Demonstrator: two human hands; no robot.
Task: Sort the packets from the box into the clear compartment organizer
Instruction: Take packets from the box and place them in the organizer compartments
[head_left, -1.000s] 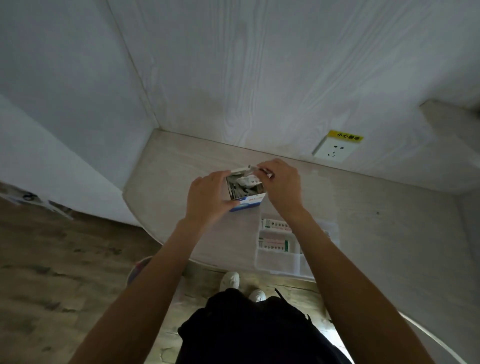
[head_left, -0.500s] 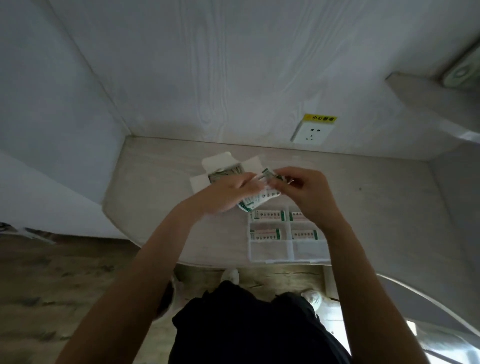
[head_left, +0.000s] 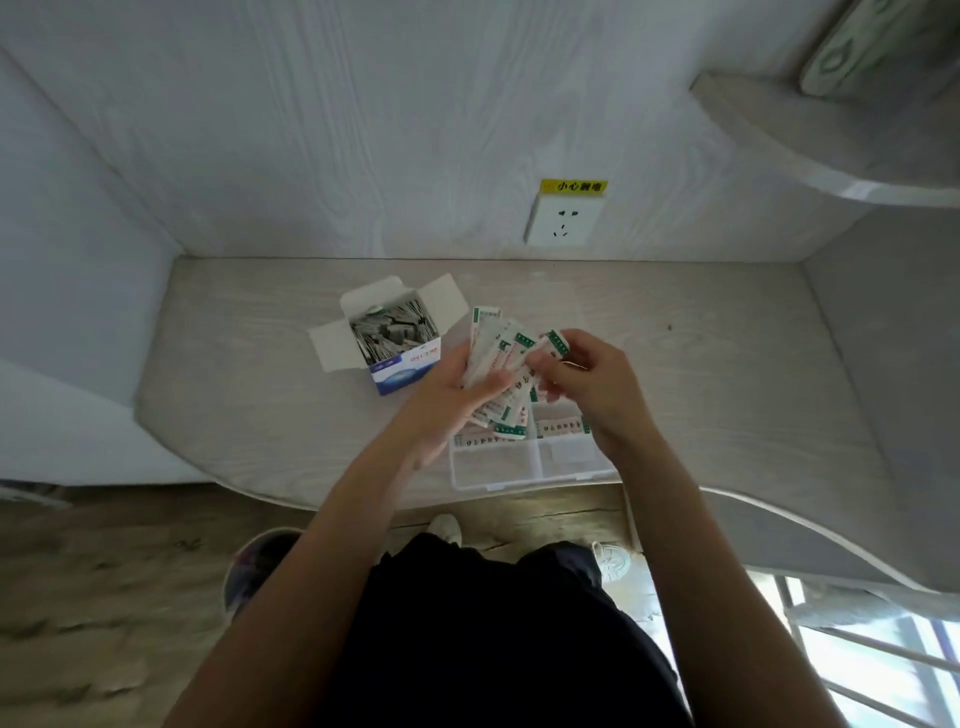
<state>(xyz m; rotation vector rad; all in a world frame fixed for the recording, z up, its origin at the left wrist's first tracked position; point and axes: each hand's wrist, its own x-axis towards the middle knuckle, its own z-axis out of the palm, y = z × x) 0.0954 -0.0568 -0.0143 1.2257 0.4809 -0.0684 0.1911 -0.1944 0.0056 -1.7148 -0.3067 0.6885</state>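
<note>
Above the clear compartment organizer (head_left: 524, 470) at the desk's near edge, the left hand (head_left: 452, 397) grips a loose fan of packets (head_left: 493, 358) while the right hand (head_left: 576, 382) pinches one packet. Left of them stands the open box (head_left: 395, 345). Pulling one packet free could drag others out, dropping them into wrong compartments.

I am no longer holding the box (head_left: 387, 343); it is standing free on the tabletop (head_left: 234, 364), flaps open, well left of my hands. My left hand (head_left: 457, 395) is now gripping a fanned bunch of packets (head_left: 498, 353) above the organizer (head_left: 524, 467), and my right hand (head_left: 582, 379) is pinching one packet at the fan's right edge.
</note>
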